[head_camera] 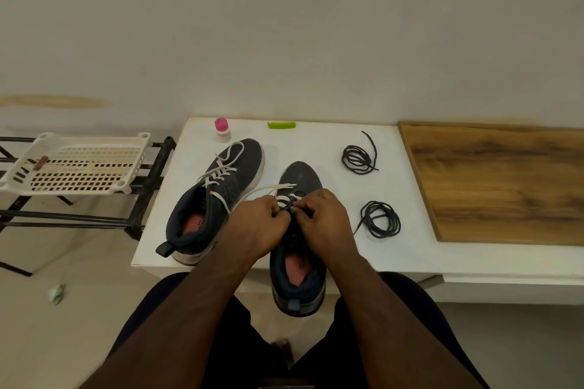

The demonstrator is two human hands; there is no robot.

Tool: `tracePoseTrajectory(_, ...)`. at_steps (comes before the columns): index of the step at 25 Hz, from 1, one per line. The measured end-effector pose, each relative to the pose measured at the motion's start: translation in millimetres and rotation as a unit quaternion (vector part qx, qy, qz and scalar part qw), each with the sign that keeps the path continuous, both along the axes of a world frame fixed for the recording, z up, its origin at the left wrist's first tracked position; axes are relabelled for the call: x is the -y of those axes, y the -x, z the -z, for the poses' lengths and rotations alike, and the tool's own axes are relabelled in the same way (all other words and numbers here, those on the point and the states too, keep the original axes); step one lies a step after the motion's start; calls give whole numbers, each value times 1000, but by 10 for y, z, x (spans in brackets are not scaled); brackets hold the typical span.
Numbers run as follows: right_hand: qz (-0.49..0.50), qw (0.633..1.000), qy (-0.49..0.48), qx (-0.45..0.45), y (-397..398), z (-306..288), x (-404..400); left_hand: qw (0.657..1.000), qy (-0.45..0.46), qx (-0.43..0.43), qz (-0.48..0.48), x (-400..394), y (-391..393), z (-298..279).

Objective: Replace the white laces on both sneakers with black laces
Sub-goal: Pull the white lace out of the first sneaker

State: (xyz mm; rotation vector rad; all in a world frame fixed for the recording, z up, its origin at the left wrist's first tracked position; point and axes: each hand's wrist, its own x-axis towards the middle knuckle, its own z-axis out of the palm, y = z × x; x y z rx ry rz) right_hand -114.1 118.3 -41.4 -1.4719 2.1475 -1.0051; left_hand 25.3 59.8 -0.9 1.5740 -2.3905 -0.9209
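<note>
You are looking down at a white bench (316,142) set against a pale wall, with your two forearms reaching forward from the bottom of the view. Your hands are close together, almost touching, over the nearer dark sneaker (298,249). That sneaker points away from you, and its heel hangs past the near edge of the bench.

Your left hand (256,224) has its fingers curled, pinching the white lace (271,189) at the eyelets. The free end of that lace runs out beyond your hands, over the toe. Your right hand (322,218) is also curled, its fingertips pinched at the same spot on the lacing. Exactly what the right fingertips hold is too small to tell, though it looks like the same lace.

To the left of your left hand lies the second dark sneaker (218,196), angled, with its white lace (221,170) loosened but threaded.

To the right of your right hand lie two coiled black laces: one coil (380,219) just beside it, the other coil (360,158) farther out beyond it.

Beyond your hands, near the wall, stand a small bottle with a pink cap (222,129) and a green comb-like piece (281,125). Far to the right a wooden board (505,180) lies on the bench. Far to the left a white plastic tray (76,164) rests on a black metal rack (148,193).
</note>
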Motion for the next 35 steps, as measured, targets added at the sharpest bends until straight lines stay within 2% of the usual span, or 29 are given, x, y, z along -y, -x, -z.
tracePoseTrajectory(4, 139, 986, 47, 77, 91, 7, -49, 999, -29, -23, -11, 9, -7, -28)
tracePoseTrajectory(6, 95, 989, 56, 97, 86, -20, -70, 999, -30, -25, -7, -18, -7, -35)
tracePoseTrajectory(9, -2, 1000, 18, 17, -20, -21, -42, 1000, -19, -24, -3, -28, -5, -38)
tracePoseTrajectory(11, 41, 999, 21, 13, -27, -7, -41, 999, -22, -26, -5, -19, -5, -35)
tracePoseTrajectory(13, 129, 988, 51, 73, 26, -12, -68, 999, -28, -33, -8, -18, -2, -30)
tracePoseTrajectory(14, 135, 984, 64, 92, 48, -19, -84, 999, -25, -34, -7, -21, 1, -29)
tracePoseTrajectory(18, 21, 999, -29, 22, -35, -18, -54, 1000, -12, -28, -5, -29, 8, -29)
tracePoseTrajectory(20, 41, 999, -19, 16, -59, -16, -44, 999, -16, -27, -6, -22, 2, -20)
tracePoseTrajectory(23, 154, 980, 62, 106, 10, -35, -89, 999, -19, -35, -8, -22, 3, -22)
tracePoseTrajectory(25, 122, 983, 66, 116, 14, -60, -116, 999, -10, -35, -5, -25, 13, -25)
tracePoseTrajectory(28, 34, 998, -27, 38, -59, -9, -66, 999, -9, -32, -5, -33, 12, -36)
tracePoseTrajectory(30, 51, 998, -12, 19, -80, -5, -57, 999, -7, -34, -5, -34, 4, -35)
tracePoseTrajectory(33, 134, 984, 73, 92, -19, -22, -90, 999, -7, -43, -5, -29, 13, -33)
tracePoseTrajectory(35, 102, 988, 57, 103, -9, -37, -97, 999, -1, -38, -2, -23, 20, -25)
